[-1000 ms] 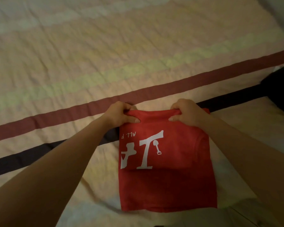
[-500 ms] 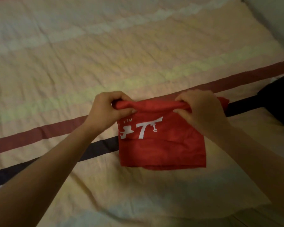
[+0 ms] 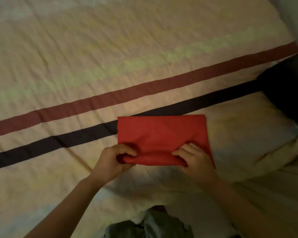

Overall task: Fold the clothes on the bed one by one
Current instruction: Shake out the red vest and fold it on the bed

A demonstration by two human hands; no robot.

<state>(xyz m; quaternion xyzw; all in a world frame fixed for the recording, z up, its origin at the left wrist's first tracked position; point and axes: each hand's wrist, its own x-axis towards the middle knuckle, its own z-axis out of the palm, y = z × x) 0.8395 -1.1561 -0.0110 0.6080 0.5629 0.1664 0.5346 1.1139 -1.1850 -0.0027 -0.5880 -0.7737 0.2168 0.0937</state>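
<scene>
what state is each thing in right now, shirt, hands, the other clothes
red shirt: folded into a flat rectangle on the bed, no print showing
left hand: grip pinching the shirt's near left corner
right hand: fingers curled on the shirt's near right edge
dark garment: lying unfolded at the right edge of the bed
grey cloth: crumpled at the near edge
bedsheet: spread out, lightly wrinkled

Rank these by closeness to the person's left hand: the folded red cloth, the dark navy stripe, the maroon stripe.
1. Folded red cloth: in the left hand's grip, at its near edge.
2. Dark navy stripe on the bedsheet: just beyond.
3. Maroon stripe: farther still.
</scene>
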